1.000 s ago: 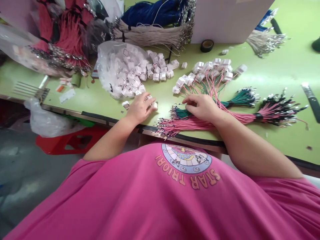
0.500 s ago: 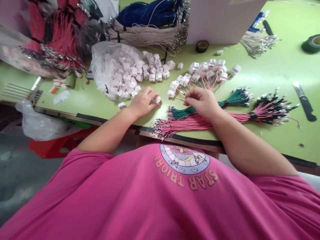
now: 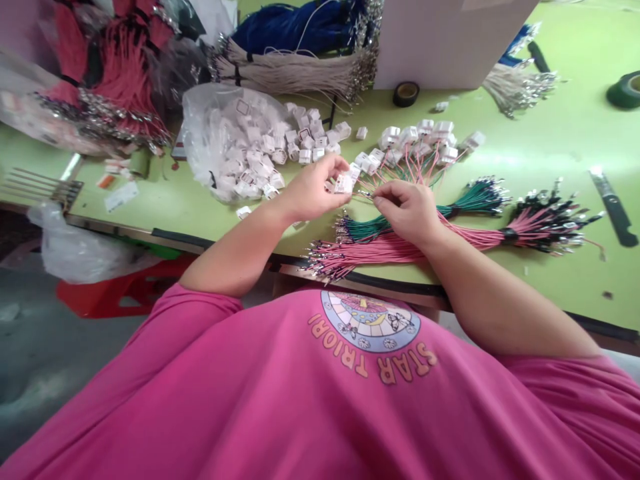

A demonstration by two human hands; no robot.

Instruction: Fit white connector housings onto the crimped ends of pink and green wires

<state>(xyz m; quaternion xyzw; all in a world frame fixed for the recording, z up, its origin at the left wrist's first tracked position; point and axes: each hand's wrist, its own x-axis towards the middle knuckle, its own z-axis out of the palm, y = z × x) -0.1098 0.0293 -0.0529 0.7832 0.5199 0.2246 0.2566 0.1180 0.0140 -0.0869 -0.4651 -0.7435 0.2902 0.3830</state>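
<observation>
My left hand point(image 3: 316, 188) pinches a white plastic connector housing point(image 3: 343, 184) between thumb and fingers. Just right of it, my right hand point(image 3: 407, 207) is closed on a thin wire whose metal terminal point(image 3: 366, 194) sticks out toward the housing; a small gap separates the two. Beneath my right wrist lie a bundle of pink wires point(image 3: 380, 250) and a bundle of green wires point(image 3: 370, 227). Beyond my hands rest several white housings with pink and green wires point(image 3: 417, 150) in them. Loose white housings point(image 3: 260, 163) spill from a clear plastic bag point(image 3: 200, 127) behind my left hand.
Bundles of blue wires point(image 3: 295, 27) and white wires point(image 3: 300, 72) lie at the back beside a pale box point(image 3: 450, 43). Black tape point(image 3: 405, 94), a dark-handled knife point(image 3: 614, 207) and green tape point(image 3: 625, 91) are on the table. A pronged metal rack point(image 3: 45, 187) stands left.
My left hand has moved right with the white connector housing, bringing it close to the wire terminal. My right hand stays nearly in place, still holding the wire.
</observation>
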